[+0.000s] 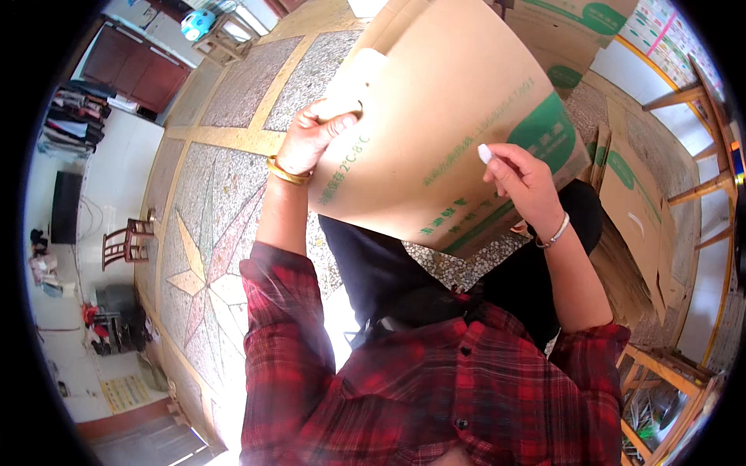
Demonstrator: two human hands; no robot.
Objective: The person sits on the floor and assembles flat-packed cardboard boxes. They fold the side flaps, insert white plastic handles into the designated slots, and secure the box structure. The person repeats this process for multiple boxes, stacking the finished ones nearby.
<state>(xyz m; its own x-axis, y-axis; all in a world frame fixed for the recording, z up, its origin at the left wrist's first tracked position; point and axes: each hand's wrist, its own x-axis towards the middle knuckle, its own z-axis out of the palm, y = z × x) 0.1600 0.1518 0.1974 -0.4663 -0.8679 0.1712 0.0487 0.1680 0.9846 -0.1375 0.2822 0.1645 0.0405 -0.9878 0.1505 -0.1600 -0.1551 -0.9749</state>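
A large brown cardboard sheet [435, 101], perhaps a flattened box, leans over my knees with green printing on its face. My left hand [315, 136], a yellow bangle at its wrist, is closed on the sheet's left edge. The thumb lies on the printed face, while some fingers are hidden behind it. Over the right part of the sheet, near a green printed patch, my right hand [522, 180] pinches a small white piece [485, 153] between thumb and fingertips. What that piece is, I cannot make out. A silvery bracelet circles my right wrist.
Flattened cardboard boxes [631, 206] lie stacked on the floor to my right, and more cardboard [563, 35] stands beyond the sheet. A wooden stool [703, 147] is at the far right, with a wooden frame [660, 396] below it. A small chair [127, 243] stands left.
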